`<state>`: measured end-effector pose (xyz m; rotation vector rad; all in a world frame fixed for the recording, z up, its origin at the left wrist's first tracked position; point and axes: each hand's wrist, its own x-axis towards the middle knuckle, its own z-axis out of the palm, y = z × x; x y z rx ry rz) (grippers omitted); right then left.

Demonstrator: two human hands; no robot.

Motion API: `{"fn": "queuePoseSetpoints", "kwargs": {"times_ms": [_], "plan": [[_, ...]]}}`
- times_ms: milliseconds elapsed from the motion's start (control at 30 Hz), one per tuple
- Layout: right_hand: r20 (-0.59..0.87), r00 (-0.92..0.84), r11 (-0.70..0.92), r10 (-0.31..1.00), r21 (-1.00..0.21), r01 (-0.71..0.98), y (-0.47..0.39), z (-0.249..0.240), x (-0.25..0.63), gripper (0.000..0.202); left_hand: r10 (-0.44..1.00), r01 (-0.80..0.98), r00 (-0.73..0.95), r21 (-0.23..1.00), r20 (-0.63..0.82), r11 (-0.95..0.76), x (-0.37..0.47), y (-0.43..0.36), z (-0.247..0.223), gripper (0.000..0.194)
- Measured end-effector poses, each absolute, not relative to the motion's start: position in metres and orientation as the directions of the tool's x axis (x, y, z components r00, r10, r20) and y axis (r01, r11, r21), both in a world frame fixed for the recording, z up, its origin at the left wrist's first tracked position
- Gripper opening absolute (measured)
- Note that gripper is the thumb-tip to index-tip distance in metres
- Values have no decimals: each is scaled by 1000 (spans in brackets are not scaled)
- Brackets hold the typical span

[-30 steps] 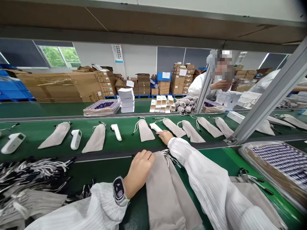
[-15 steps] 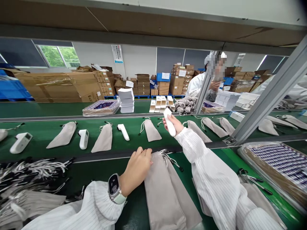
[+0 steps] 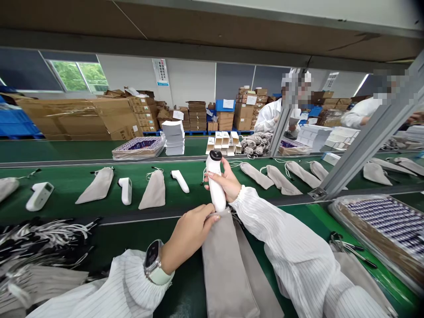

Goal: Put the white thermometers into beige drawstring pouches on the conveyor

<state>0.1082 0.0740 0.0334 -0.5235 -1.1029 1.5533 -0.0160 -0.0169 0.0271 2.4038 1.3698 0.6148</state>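
Observation:
My right hand [image 3: 227,182] grips a white handheld infrared thermometer [image 3: 217,192], its dark head pointing up and its lower end at the mouth of a grey drawstring pouch [image 3: 225,265]. The pouch's top edge is pinched by my left hand [image 3: 195,229], which wears a watch at the wrist. Whether the thermometer's tip has entered the pouch I cannot tell. A second grey pouch [image 3: 260,274] lies partly beneath the first. On the green belt beyond, more white thermometers [image 3: 180,181] lie between grey pouches [image 3: 153,190].
A pile of pouches with white cords [image 3: 43,265] lies at the left. To the right sits a tray of small patterned items [image 3: 384,225]. A slanted metal post [image 3: 371,132] rises at the right. Across the belt, people in white work beside paper stacks [image 3: 174,138].
The thermometer in my right hand has come left and down, turned head up, to the pouch mouth. My left hand has taken hold of the pouch's edge. Belt items have shifted right.

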Motion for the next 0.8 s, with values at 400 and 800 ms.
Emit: {"fn": "queuePoseSetpoints", "kwargs": {"times_ms": [400,800], "plan": [[-41,-749,69,662,-991,115,69,25,111,50,857,735,167,518,487,-438,-30,-3,43,23],[559,-121,542,820,-690,480,115,17,174,38,882,540,468,807,-52,-239,-44,-32,80,42]]}}
